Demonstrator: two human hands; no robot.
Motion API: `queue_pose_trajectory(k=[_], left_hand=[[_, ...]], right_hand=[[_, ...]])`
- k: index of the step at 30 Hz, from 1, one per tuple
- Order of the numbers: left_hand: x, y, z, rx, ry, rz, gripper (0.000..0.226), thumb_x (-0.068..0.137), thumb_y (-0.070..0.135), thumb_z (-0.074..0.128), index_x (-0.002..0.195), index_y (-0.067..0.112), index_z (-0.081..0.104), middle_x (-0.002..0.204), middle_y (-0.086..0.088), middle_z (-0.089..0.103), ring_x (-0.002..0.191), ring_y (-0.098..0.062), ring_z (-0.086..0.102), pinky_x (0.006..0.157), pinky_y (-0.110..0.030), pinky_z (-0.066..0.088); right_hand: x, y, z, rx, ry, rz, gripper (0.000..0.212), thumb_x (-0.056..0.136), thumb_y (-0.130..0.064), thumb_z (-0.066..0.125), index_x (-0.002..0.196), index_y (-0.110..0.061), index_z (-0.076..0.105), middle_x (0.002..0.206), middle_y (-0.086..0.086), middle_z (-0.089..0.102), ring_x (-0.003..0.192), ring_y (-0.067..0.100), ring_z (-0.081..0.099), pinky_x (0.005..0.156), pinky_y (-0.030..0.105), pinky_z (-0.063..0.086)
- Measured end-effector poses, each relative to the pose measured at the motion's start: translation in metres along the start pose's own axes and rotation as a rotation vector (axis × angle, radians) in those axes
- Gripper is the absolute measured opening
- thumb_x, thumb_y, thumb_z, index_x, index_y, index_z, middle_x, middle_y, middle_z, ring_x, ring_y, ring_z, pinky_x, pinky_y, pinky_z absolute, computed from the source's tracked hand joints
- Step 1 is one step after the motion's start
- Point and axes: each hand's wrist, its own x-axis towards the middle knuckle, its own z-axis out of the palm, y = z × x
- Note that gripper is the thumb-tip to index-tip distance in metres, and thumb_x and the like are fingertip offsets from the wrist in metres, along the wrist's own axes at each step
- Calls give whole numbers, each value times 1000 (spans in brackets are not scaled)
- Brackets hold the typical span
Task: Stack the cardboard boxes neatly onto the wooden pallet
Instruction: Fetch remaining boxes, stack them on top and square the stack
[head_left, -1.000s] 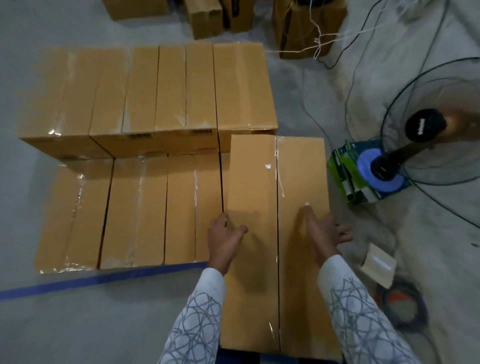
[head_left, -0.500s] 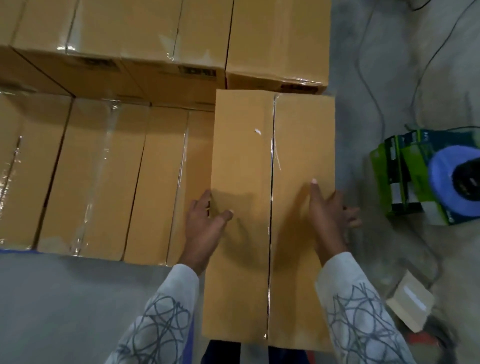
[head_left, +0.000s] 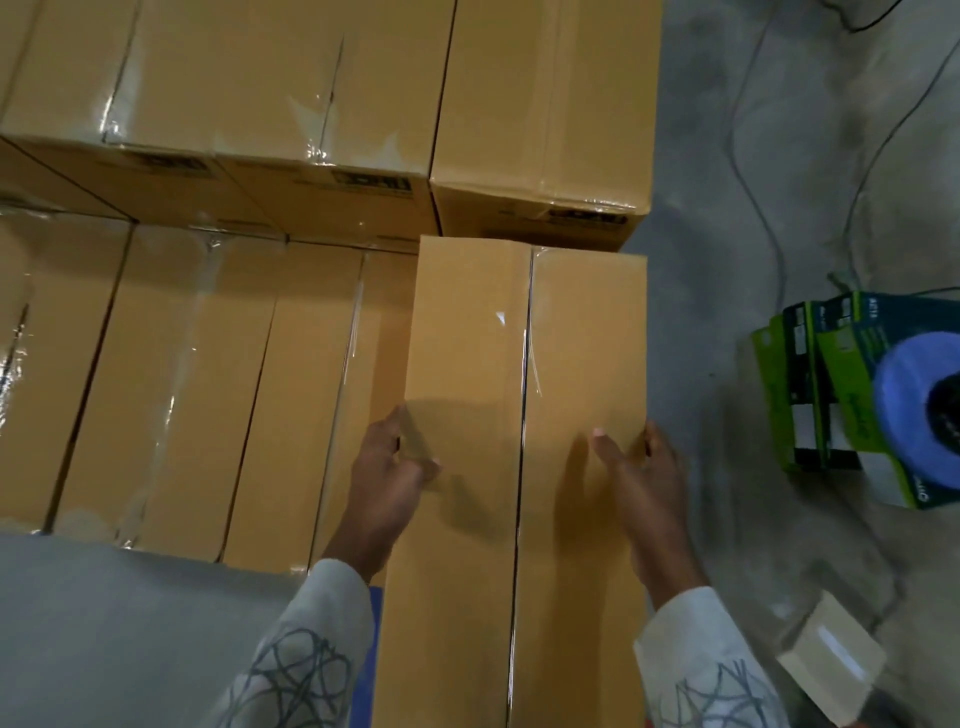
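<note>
I hold a long taped cardboard box (head_left: 467, 364) lengthwise in front of me. My left hand (head_left: 387, 483) grips its left edge with the thumb on top. My right hand (head_left: 636, 483) grips its right edge, thumb on top and fingers down the side. The box's far end reaches the taller back row of boxes (head_left: 291, 104). To its left lies a lower front row of boxes (head_left: 171, 384), and the held box overlaps the rightmost of these. The wooden pallet is hidden under the boxes.
Grey concrete floor (head_left: 737, 218) with cables lies to the right. A green carton bearing a blue fan base (head_left: 857, 395) stands at the right edge. A small piece of cardboard (head_left: 831, 670) lies on the floor at lower right. Blue floor tape (head_left: 366, 649) shows below the left sleeve.
The view has closed in on the stack and the held box has come forward to the back row. Both hands have shifted outward to the box's side edges.
</note>
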Motion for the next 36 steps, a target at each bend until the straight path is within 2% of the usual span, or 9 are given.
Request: queue_pose_trajectory(k=[3,8,11,15,19,22,25,29,36], left_hand=[[5,9,3,102,26,56,68,94,-2,64,152,29,46,127,12,48,117,-12,50,97,-34,50],[31,27,-3,88,36,52,74,76,23,66,148,36,52,135,2,63,122,-22,62,103,-50,54],[43,32,-4,72,24,40,73,75,23,67,145,41,54,135,1,64,120,-23,64,102,-52,54],[50,34,4,99,26,33,72,83,19,71,151,32,49,137,3,59,123,-22,60,106,-48,52],[56,28,12,280,45,75,69,96,14,68,158,19,39,134,2,52,127,-21,52,102,-32,44],[57,30,16,506,16,126,76,99,20,66,163,11,25,144,-10,49,131,-27,47,103,-30,38],[58,29,17,632,-3,171,82,99,22,65,163,7,17,148,-16,46,135,-32,46,99,-25,34],[56,24,20,732,-20,226,85,101,28,60,164,7,6,155,-18,37,139,-38,39,110,-44,40],[50,19,24,634,22,212,88,101,28,60,165,16,1,164,-10,30,146,-36,29,116,-53,35]], right_hand=[[12,-1,-2,5,-32,-41,110,62,-88,66,156,-40,37,157,-5,42,140,27,47,111,56,46],[36,-13,-3,5,-66,-49,115,55,-87,63,156,-40,36,155,-6,45,137,26,49,110,56,46],[45,-24,-1,-7,-58,-66,108,60,-79,66,156,-38,38,152,-5,47,134,26,52,108,54,48],[60,-24,2,-14,-22,-69,89,86,-57,74,160,-34,31,159,-4,34,141,29,44,112,55,44],[62,-18,7,-100,-23,-97,96,90,-57,70,164,-36,14,165,-4,24,150,31,32,117,57,38],[57,-15,14,-256,-24,-158,101,96,-56,63,164,-34,-8,171,-5,10,155,32,19,121,58,31],[52,-16,19,-372,3,-223,107,96,-61,59,164,-28,-16,173,-1,3,155,36,19,119,59,29],[51,-16,19,-436,2,-240,110,95,-65,57,163,-24,-19,174,2,-1,154,39,22,118,60,29],[52,-14,22,-466,22,-257,109,96,-65,55,163,-21,-19,174,2,-5,155,39,20,117,62,29]])
